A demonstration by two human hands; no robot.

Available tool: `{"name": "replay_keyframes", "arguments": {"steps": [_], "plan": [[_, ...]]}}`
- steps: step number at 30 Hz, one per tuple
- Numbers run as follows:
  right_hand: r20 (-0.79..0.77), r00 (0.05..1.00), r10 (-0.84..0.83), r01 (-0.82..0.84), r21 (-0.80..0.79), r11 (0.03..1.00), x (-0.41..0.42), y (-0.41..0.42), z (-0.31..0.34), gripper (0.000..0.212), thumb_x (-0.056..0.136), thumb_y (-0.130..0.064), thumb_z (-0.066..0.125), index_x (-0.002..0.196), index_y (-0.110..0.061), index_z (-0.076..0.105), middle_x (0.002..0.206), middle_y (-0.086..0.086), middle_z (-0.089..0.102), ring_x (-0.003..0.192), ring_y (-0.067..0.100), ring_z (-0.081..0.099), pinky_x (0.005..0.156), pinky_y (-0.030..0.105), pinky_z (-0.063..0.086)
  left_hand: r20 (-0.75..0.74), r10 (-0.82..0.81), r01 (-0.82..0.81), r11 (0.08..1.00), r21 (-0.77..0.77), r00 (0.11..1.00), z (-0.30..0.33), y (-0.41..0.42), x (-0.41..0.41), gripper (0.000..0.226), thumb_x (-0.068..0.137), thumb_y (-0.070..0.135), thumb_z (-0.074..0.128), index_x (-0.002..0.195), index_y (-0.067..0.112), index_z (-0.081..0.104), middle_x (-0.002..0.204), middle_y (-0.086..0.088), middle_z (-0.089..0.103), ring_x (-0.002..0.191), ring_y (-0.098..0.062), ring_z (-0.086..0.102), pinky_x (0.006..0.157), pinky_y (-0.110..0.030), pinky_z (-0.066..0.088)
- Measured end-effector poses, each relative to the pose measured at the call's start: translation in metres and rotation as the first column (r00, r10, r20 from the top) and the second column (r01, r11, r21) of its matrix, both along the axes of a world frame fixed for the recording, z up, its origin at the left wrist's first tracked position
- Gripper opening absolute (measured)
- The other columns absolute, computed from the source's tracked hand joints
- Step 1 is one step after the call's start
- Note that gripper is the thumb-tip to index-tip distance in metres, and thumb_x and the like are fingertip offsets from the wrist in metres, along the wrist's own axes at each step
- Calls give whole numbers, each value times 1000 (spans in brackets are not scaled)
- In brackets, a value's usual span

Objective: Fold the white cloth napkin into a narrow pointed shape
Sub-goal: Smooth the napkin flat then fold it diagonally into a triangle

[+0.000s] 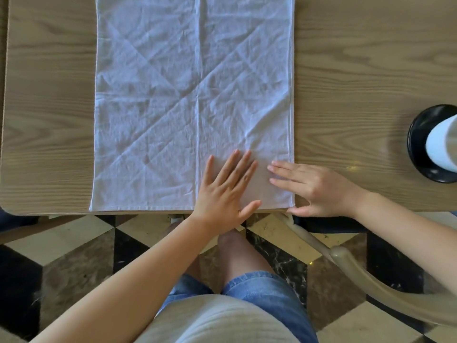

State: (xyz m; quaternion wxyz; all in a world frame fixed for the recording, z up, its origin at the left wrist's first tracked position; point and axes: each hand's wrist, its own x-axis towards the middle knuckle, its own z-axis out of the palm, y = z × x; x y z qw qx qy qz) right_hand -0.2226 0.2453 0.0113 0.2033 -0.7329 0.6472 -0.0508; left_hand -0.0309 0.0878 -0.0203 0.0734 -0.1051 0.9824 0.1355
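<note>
The white cloth napkin lies spread flat on the wooden table, creased with diagonal and straight fold lines, its near edge along the table's front edge. My left hand rests palm down on the napkin's near right part, fingers spread and pointing away. My right hand lies flat over the napkin's near right corner, fingers pointing left onto the cloth, thumb at the table edge. Neither hand grips the cloth.
A black round base with a white cylinder stands at the right side of the table. A beige chair arm curves below the table edge on the right. Checkered floor tiles and my knees show below.
</note>
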Motion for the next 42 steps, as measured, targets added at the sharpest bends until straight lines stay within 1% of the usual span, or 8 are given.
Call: {"name": "replay_keyframes", "arguments": {"steps": [6,16,20,22,24,27,34,42], "plan": [[-53,997,59,-60,-16,998,0,13,-5,68,73,-35,76,130,-8,52,143,14,42,133,26,38,105,38,38,-45,-22,22,1000,2,999,-3,13,8,81,85,65,34,148,14,26,156,-4,20,144,-22,14,113,-58,9],[-90,983,157,-175,-257,950,-9,4,-4,15,88,-8,57,94,-7,71,116,11,67,112,22,61,83,34,56,-47,7,-5,999,50,999,-2,17,10,82,84,64,40,147,14,27,156,-2,22,144,-20,15,114,-58,9],[114,993,-18,38,-181,983,-5,-23,13,16,85,-9,52,88,-7,68,86,7,72,81,21,69,65,34,58,-87,105,-85,975,206,991,4,13,6,67,89,51,40,145,14,33,152,-1,29,143,-16,18,116,-52,3],[280,929,-241,291,-151,945,0,-47,27,18,84,-13,49,85,-6,66,77,2,68,71,14,65,63,28,55,-115,222,-165,912,375,968,14,8,2,50,91,37,43,135,13,49,141,-1,48,136,-15,36,115,-47,16],[423,803,-419,490,-68,869,1,-74,42,19,83,-20,50,90,-11,65,81,-4,65,77,5,62,71,15,50,-106,454,-330,770,546,885,32,-2,-2,26,93,25,48,105,12,68,102,-3,71,97,-13,64,90,-34,45],[532,667,-522,553,116,825,-7,-115,62,9,82,-25,63,90,-24,64,83,-12,65,83,2,61,76,11,46,44,699,-540,510,670,714,53,-26,-7,28,92,14,55,64,13,54,49,7,43,45,-5,41,47,-18,27],[590,672,-447,477,117,871,-23,-208,90,5,83,-13,68,80,-15,65,74,-8,62,73,7,60,75,25,49,79,850,-618,311,722,521,73,-91,-12,39,85,14,62,61,-11,44,51,-1,27,46,-8,22,45,-22,16],[645,624,-441,574,5,819,-3,-311,71,16,82,-18,62,67,-24,57,60,-9,54,58,7,49,61,24,41,162,899,-678,179,713,407,73,-142,35,6,78,9,65,76,4,66,69,-5,65,68,-10,57,65,-26,43]]}}
